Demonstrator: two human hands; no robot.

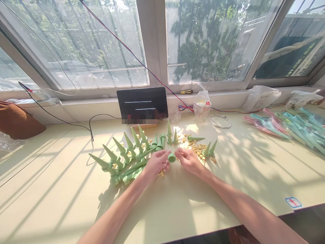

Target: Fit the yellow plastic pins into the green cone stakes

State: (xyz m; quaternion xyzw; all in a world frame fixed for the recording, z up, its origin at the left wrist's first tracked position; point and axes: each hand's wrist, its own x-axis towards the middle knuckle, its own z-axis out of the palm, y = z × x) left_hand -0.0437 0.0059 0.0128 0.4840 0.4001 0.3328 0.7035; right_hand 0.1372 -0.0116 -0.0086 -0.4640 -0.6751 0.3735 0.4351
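My left hand [156, 164] is closed around a green plastic cone piece [172, 157], whose round open end shows between both hands. My right hand [188, 160] pinches at that same open end; whatever small part its fingertips hold is hidden. Left of my hands, several green cone spikes [122, 156] stand in a curved row, with more lying flat under my left wrist. Small yellow plastic bits [198, 149] are scattered just beyond my right hand, among a few more green cones [210, 149].
A dark tablet [142, 104] leans against the window sill at the back. A bagged cup [202, 105] and a coiled white cable [220, 121] sit right of it. Packs of teal and pink parts [291, 128] lie far right. A brown bag [17, 122] is far left.
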